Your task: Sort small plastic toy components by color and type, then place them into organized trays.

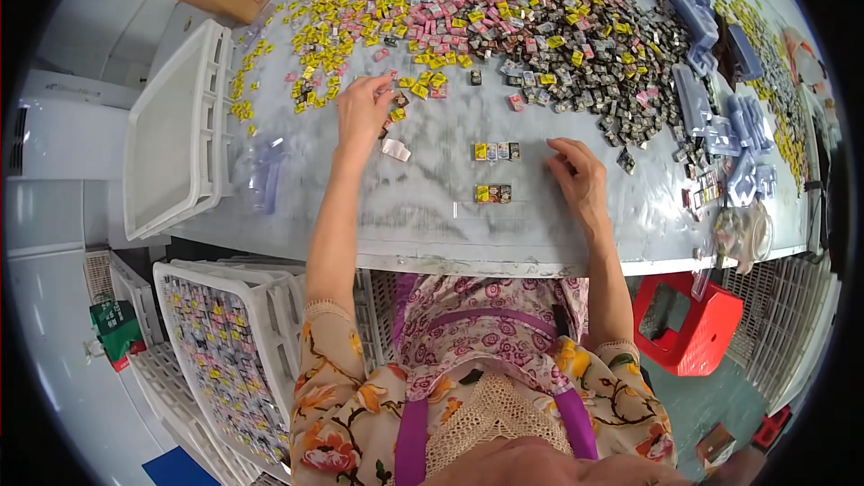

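My left hand point(363, 110) reaches to the near edge of the pile, its thumb and fingertips drawn together beside small yellow boxes point(419, 88). Whether a piece is between them is too small to see. A crumpled white scrap point(395, 150) lies just below that hand. My right hand point(580, 182) rests over the table with its fingers loosely bent and apart, holding nothing. Left of it, two short rows of tiny boxes sit on the table: a far row point(498, 151) in yellow, white and black, and a near row point(493, 193) in yellow and dark colours.
Pink boxes point(450, 13) and black boxes point(594, 54) spread across the far table. Clear plastic trays point(693, 99) line the right. A white crate point(175, 130) stands at left; another crate point(225, 351) below holds many small pieces. A red stool point(706, 324) is under the table.
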A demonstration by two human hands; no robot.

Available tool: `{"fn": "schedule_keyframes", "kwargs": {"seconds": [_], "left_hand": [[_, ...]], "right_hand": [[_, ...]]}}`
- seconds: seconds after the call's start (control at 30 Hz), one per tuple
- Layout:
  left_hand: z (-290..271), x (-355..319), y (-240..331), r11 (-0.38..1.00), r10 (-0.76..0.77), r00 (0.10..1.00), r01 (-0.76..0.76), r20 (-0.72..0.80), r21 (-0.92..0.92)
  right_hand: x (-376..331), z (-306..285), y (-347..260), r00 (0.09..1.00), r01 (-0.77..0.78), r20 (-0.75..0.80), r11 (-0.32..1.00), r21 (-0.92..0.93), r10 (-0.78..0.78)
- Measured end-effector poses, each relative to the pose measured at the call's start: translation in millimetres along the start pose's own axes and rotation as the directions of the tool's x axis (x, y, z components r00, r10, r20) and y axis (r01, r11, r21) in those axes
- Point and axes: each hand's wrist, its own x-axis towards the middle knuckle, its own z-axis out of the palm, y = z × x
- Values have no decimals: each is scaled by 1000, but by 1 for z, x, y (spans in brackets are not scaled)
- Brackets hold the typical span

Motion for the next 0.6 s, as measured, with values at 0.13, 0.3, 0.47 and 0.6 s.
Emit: {"fn": "schedule_keyframes", "kwargs": {"seconds": [0.13,0.3,0.47,0.6], "left_hand": [[5,14,-17,973,184,977,-196,105,120],[15,17,3,965,168,976,-191,135,179],[17,9,-3,993,85,982,-98,171,68],[20,4,-12,998,33,992,-40,121,53]], "right_hand": [[-6,5,1,997,77,-19,997,-23,-78],[-5,4,9,998,60,-23,998,-29,-60],[3,2,4,999,43,-3,998,-46,-43],[1,2,3,996,85,7,993,-78,-84]]}}
